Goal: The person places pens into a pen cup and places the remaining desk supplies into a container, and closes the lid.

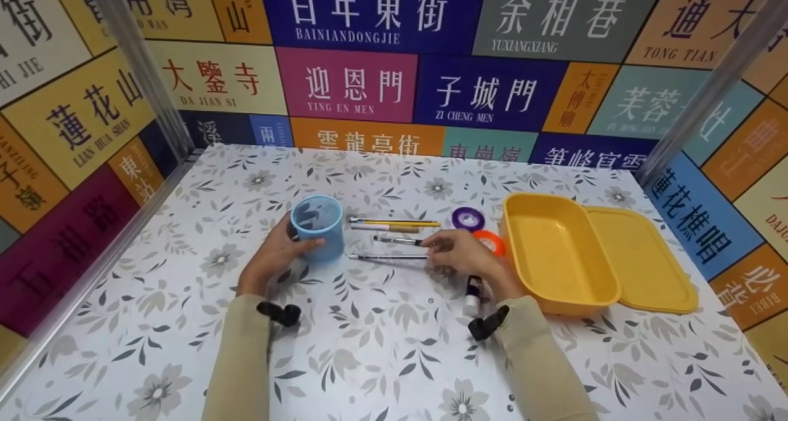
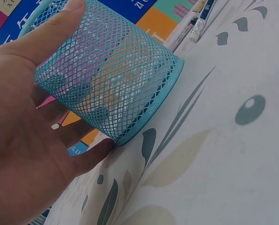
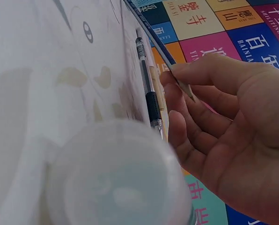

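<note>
My left hand (image 1: 277, 252) holds a light-blue mesh pen cup (image 1: 325, 244) upright on the table, its thumb across the near side and its fingers round the far left side. In the left wrist view, the cup's mesh wall (image 2: 116, 79) lies between thumb and fingers. With thumb and fingertips, my right hand (image 1: 465, 255) pinches a dark pencil (image 3: 153, 35) near its sharpened tip. From the head view, this pencil (image 1: 388, 256) points left towards the cup. A gel pen (image 1: 394, 240) with a black grip lies just beyond it, close to the right fingertips.
Behind the pen lie a yellow pencil (image 1: 425, 223) and other slim writing tools. Purple tape (image 1: 460, 219) and orange tape (image 1: 496, 241) lie beyond my right hand. A small white-capped tube (image 1: 472, 304) is by my right wrist. Rightward are a yellow box (image 1: 554, 248) and its lid (image 1: 652, 261).
</note>
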`<state>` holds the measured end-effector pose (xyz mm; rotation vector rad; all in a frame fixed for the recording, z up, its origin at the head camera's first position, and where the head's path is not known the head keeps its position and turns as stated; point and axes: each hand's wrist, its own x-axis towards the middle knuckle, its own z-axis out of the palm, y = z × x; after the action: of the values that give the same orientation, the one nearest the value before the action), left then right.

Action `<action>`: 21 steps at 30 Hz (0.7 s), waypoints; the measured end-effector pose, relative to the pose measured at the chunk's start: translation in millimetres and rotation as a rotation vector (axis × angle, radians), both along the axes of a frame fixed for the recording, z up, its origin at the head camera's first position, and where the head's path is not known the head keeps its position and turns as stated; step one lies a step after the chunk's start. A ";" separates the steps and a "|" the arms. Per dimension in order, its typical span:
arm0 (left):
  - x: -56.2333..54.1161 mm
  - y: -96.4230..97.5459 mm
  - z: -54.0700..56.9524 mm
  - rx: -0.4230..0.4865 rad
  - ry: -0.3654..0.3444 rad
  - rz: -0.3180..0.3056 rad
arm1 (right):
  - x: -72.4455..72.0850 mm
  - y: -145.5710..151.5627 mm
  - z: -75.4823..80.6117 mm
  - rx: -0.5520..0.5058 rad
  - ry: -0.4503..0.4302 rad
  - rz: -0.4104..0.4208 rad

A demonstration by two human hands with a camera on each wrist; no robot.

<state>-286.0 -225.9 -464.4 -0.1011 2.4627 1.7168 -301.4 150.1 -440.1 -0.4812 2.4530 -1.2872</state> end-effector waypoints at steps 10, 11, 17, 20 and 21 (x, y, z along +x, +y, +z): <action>0.0 1.5 1.4 -0.006 -0.036 0.024 | -6.2 -2.4 4.1 -0.178 -0.029 -0.211; 0.0 1.7 1.5 -0.006 -0.040 0.027 | -6.7 -2.8 4.2 -0.213 -0.034 -0.225; -0.4 1.3 0.9 0.000 -0.044 0.021 | -5.4 -8.9 6.7 -0.420 -0.058 -0.292; -0.6 0.7 0.0 0.008 -0.042 0.018 | -3.5 -15.2 8.1 -0.490 -0.075 -0.350; -0.6 0.7 -0.2 0.008 -0.041 0.018 | -2.8 -17.4 8.4 -0.512 -0.082 -0.371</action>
<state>-286.6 -225.2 -464.6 -0.1559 2.4329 1.7139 -304.2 132.7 -431.7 -0.0791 2.1947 -2.0583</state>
